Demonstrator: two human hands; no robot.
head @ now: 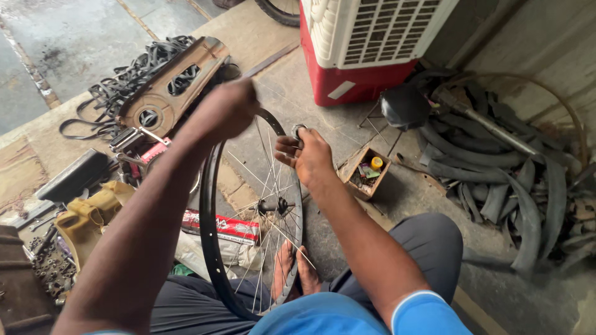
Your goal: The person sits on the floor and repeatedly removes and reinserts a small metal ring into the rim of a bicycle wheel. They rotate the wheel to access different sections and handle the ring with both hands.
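The person is sitting on the concrete floor (pixel 323 93) with a bare bicycle wheel (pixel 251 217) standing upright between the knees, its black rim running from near the lap up to the hands. The left hand (pixel 228 110) is reaching forward over the top of the rim, the arm stretched out long and the fingers curled into a loose fist at the rim's upper edge; the hand is blurred, so whether it is actually clamping the rim cannot be told. The right hand (pixel 308 155) is hovering just beside the rim's upper right edge, wrist bent slightly inward, thumb and fingertips pinching a small round metal tool (pixel 298 131). The forearm is angling back toward the body, past the grey trouser knee.

The thin spokes are fanning out from the hub (pixel 277 205), which is sitting near the wheel's middle, and bare feet (pixel 294 271) are showing through them below.

A small wooden box (pixel 366 174) with little parts is lying on the floor just right of the right hand. A heap of old tyres (pixel 503 174) is lying along the wall further right. A red and white air cooler (pixel 366 43) is standing beyond the wheel. A brown chain guard (pixel 171 84) is resting on tangled rubber tubes to the left, and a long red carton (pixel 223 226) is lying behind the spokes.
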